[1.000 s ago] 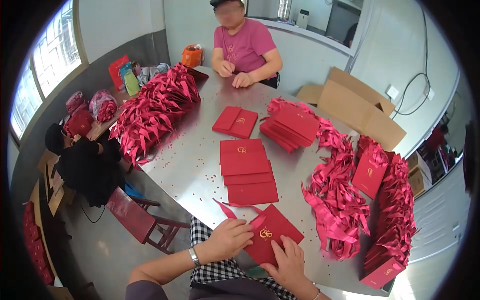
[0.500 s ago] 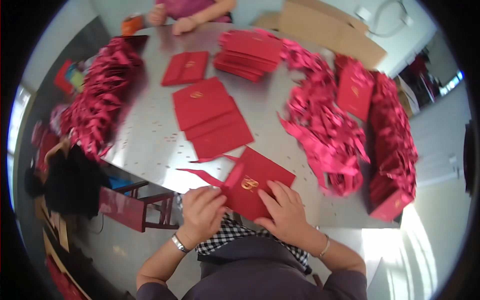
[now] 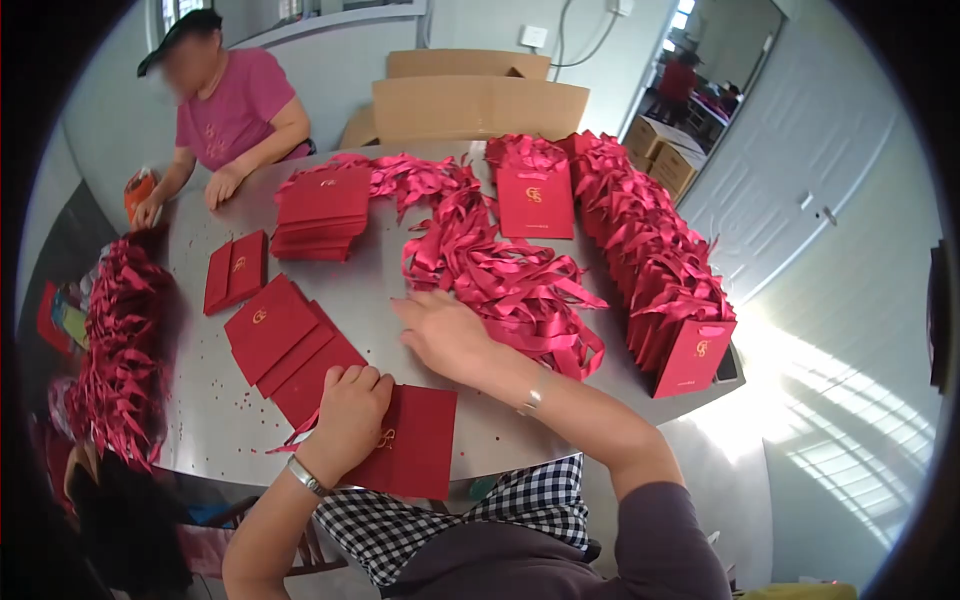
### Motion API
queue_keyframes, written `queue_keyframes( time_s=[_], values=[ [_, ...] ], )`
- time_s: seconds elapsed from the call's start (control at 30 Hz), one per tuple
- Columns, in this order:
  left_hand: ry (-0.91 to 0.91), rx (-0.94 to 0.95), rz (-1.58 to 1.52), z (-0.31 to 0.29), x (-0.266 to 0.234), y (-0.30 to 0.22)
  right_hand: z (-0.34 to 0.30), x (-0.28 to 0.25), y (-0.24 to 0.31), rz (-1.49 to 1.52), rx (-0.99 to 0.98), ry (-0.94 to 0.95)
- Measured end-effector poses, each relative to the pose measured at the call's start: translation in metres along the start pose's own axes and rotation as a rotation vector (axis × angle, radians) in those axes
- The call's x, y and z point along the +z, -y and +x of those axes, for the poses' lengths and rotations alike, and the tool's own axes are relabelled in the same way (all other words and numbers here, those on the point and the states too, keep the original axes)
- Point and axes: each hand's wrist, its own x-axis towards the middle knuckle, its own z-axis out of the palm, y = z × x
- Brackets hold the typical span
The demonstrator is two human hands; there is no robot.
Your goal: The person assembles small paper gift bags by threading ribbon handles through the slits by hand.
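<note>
A flat red paper gift bag with a gold emblem lies at the near edge of the table. Curled over its left part, my left hand grips it, and a strip of red ribbon sticks out beside that hand. My right hand is at the left edge of a heap of loose, shiny red ribbons, its fingers stretched out and apart. Whether its fingertips touch a ribbon is hard to see. Just beyond my left hand, several flat red bags lie fanned out.
Further back are a small red stack and a taller pile of red bags. Long rows of ribboned bags line the right and left of the metal table. A co-worker is at the far left; cardboard boxes stand behind.
My right hand has left the gift bag and reached forward to the ribbon heap. My left hand has closed on the bag. The view has tilted up and swung right.
</note>
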Motion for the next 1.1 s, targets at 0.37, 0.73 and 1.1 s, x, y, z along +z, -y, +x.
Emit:
queue_keyframes(
  time_s=[0.37,0.73,1.1],
  values=[
    [0.069,-0.045,-0.136,0.007,-0.012,0.002,0.018,0.046,-0.019,-0.379,0.073,0.119],
    [0.091,-0.264,-0.38,0.009,-0.045,0.003,0.02,0.023,-0.022,0.055,0.243,0.013],
    [-0.541,-0.009,-0.212,-0.004,-0.139,-0.019,0.019,-0.025,-0.031,0.932,0.33,-0.448]
  ],
)
